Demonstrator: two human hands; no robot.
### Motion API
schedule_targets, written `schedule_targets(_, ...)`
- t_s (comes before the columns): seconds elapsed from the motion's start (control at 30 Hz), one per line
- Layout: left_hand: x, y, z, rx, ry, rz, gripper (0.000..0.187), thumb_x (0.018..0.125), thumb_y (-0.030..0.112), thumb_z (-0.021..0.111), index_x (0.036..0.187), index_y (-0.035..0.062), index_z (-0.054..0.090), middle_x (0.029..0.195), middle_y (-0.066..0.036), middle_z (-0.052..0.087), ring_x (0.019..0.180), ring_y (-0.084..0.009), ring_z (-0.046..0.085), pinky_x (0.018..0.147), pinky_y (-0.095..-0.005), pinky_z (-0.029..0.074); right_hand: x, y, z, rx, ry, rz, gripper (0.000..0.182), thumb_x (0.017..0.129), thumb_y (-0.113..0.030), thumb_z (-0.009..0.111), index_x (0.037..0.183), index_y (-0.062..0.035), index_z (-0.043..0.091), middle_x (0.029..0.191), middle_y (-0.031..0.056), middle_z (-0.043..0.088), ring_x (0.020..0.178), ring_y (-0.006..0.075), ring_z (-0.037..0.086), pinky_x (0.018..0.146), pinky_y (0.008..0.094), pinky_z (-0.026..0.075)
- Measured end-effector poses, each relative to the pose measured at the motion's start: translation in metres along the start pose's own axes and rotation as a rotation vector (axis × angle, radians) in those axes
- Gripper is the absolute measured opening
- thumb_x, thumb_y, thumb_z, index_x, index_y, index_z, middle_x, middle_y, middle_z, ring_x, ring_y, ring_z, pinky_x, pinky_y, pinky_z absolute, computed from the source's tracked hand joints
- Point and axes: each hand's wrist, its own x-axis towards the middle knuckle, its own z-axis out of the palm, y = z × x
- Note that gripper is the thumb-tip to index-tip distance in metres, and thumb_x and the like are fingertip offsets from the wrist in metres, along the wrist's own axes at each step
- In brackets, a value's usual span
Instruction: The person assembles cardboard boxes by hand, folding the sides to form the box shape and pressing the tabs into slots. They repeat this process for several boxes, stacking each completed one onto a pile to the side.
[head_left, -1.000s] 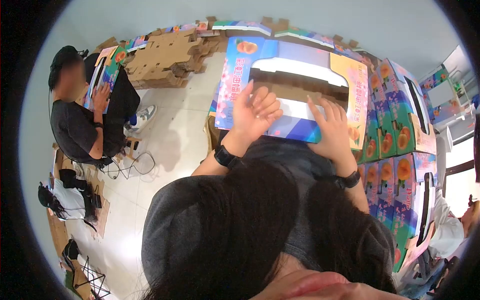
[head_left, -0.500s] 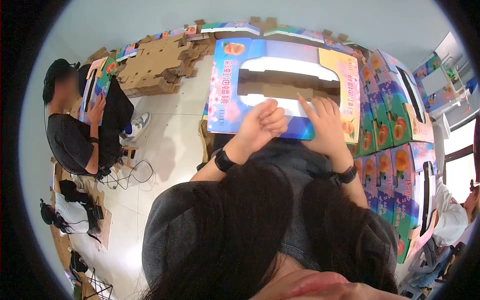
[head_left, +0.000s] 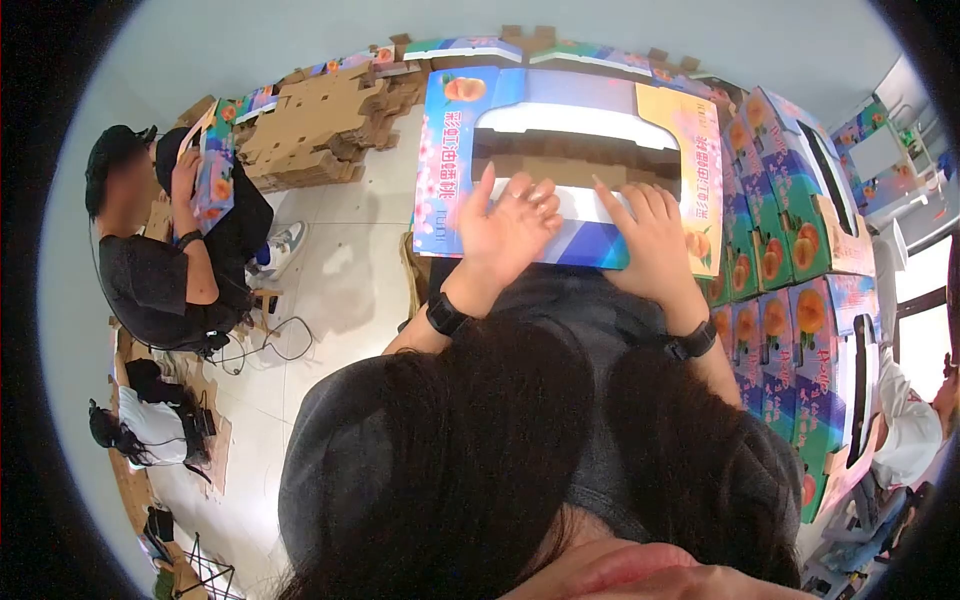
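A printed peach carton (head_left: 445, 170) lies across my lap, with pink blossoms, peach pictures and a wide cut-out in its top that shows brown cardboard inside. My left hand (head_left: 510, 225) is palm up over the carton's near left part, fingers apart and slightly curled, with nothing in it. My right hand (head_left: 648, 235) lies back up on the near right part of the carton top. Its fingers are stretched out by the edge of the white panel (head_left: 590, 205), and the thumb is apart from them. Both wrists wear black bands.
Stacked finished cartons (head_left: 805, 250) stand close on my right. Flat brown cardboard (head_left: 310, 125) is piled at the back left. A co-worker (head_left: 150, 260) on the left handles another carton (head_left: 215, 175). A cable (head_left: 290, 345) lies on the floor. More people sit farther off.
My left hand has turned from a loosely closed fist to palm up with its fingers apart, shifting slightly left. My right hand stays in place. The co-worker's carton has turned.
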Motion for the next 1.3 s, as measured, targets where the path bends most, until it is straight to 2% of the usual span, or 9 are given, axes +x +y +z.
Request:
schedule_targets(0.13,-0.013,0.003,0.004,0.675,-0.301,0.09,0.042,0.104,0.049,0.048,0.09,0.0097,0.052,0.086,-0.005,0.047,0.075,-0.0184,0.045,0.075,-0.0313,0.037,-0.002,0.003,-0.003,0.007,0.012,0.004,0.1,0.055,-0.022,0.082,0.149,-0.0116,0.049,0.121,0.0138,0.056,0.12,0.0358,0.052,0.109,0.0508,0.036)
schedule_targets(0.27,-0.028,0.009,0.045,1.901,-0.569,0.83,0.025,0.084,0.027,0.079,0.093,0.011,0.063,0.105,-0.011,0.063,0.093,-0.0249,0.06,0.083,-0.034,0.043,-0.001,0.002,-0.006,-0.012,-0.046,0.026,0.103,0.052,-0.021,0.083,0.149,-0.0119,0.049,0.123,0.0145,0.055,0.122,0.0358,0.052,0.109,0.0503,0.036)
schedule_targets(0.3,-0.029,0.016,0.048,2.145,-0.568,0.935,0.03,0.073,0.018,0.086,0.095,0.011,0.065,0.113,-0.01,0.066,0.101,-0.03,0.062,0.091,-0.0387,0.044,-0.001,0.001,-0.006,-0.017,-0.059,0.042,0.103,0.053,-0.021,0.083,0.15,-0.0125,0.048,0.123,0.0142,0.055,0.122,0.0356,0.051,0.109,0.0506,0.036)
schedule_targets(0.33,-0.024,0.02,0.043,2.218,-0.522,0.97,0.03,0.076,0.021,0.083,0.098,0.0096,0.066,0.114,-0.009,0.067,0.103,-0.0328,0.062,0.094,-0.0432,0.044,-0.001,0.0,-0.004,-0.008,-0.043,0.032,0.103,0.054,-0.021,0.083,0.15,-0.0125,0.048,0.122,0.014,0.055,0.122,0.0356,0.051,0.109,0.0508,0.036)
schedule_targets(0.63,0.001,0.023,-0.009,2.482,-0.268,0.961,0.036,0.093,0.031,0.065,0.12,0.0069,0.064,0.116,-0.013,0.065,0.111,-0.0341,0.059,0.096,-0.0454,0.042,-0.001,0.001,-0.001,0.023,0.011,0.002,0.1,0.056,-0.021,0.081,0.15,-0.0137,0.049,0.119,0.0134,0.055,0.12,0.0356,0.051,0.11,0.0524,0.036)
schedule_targets(0.7,-0.001,0.021,-0.003,2.483,-0.229,0.797,0.036,0.094,0.032,0.064,0.119,0.0062,0.064,0.112,-0.014,0.064,0.109,-0.0342,0.059,0.095,-0.046,0.041,-0.001,0.001,-0.003,-0.006,-0.009,-0.004,0.097,0.06,-0.026,0.083,0.15,-0.0136,0.05,0.12,0.0143,0.055,0.122,0.0359,0.051,0.111,0.0525,0.035)
schedule_targets(0.93,-0.005,0.011,-0.007,2.517,-0.192,0.87,0.036,0.093,0.031,0.064,0.118,0.0044,0.063,0.105,-0.014,0.061,0.105,-0.0342,0.057,0.093,-0.0467,0.041,0.008,0.003,-0.025,0.225,0.002,-0.055,0.09,0.076,-0.053,0.081,0.151,-0.0126,0.051,0.144,0.02,0.051,0.141,0.042,0.042,0.116,0.0553,0.033)
schedule_targets(1.17,-0.019,-0.002,-0.007,2.502,-0.238,0.947,0.039,0.091,0.028,0.068,0.12,0.0031,0.062,0.104,-0.014,0.059,0.103,-0.0334,0.056,0.094,-0.0469,0.04,0.055,0.07,-0.043,-0.126,0.291,0.147,0.04,0.099,-0.031,0.059,0.129,-0.0053,0.066,0.138,0.0245,0.058,0.132,0.0433,0.052,0.111,0.0512,0.04)
schedule_targets(1.3,-0.024,-0.002,-0.009,2.489,-0.254,0.95,0.038,0.091,0.027,0.068,0.121,0.0039,0.062,0.105,-0.013,0.06,0.103,-0.0326,0.056,0.094,-0.0463,0.04,0.084,0.105,-0.035,-0.299,0.46,0.251,0.035,0.102,-0.031,0.053,0.117,-0.0042,0.07,0.129,0.0184,0.065,0.124,0.0392,0.058,0.108,0.0561,0.04)
